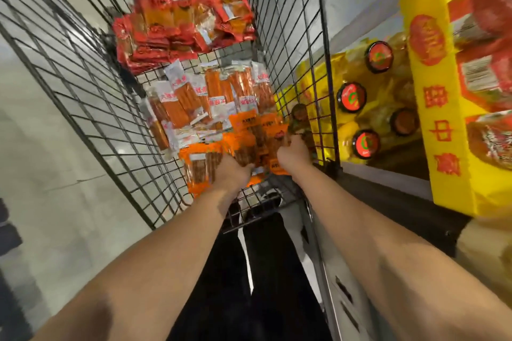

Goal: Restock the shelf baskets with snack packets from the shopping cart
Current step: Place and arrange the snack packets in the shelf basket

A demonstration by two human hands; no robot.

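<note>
Orange film snack packets point(250, 137), each showing brown sticks through a clear window, are lying heaped at the near end of the shopping cart point(91, 91), directly under both hands. The left hand point(231, 171) is reaching into the heap with its knuckles up; its fingertips are buried among the packets, so whether they are curling round one cannot be told. The right hand point(295, 151) is closing on the upper edge of a packet just beside the cart's right wire wall, thumb and fingers apparently pinching it. Judging by the crinkled film, the packets are likely light, limp and slick, sliding over one another, so taking several by a sealed edge, or scooping beneath a flat stack, should hold better than squeezing the middle. Beyond the fingertips are lying white-labelled packets point(206, 97) of orange sticks, and farther still a pile of red packets point(180, 28). The cart floor is open wire mesh, through which thin corners could catch. To the right of the right hand, outside the wire, a yellow display stand point(443, 108) and red-capped bottles point(352, 97) are standing close; pale floor is showing to the left.
</note>
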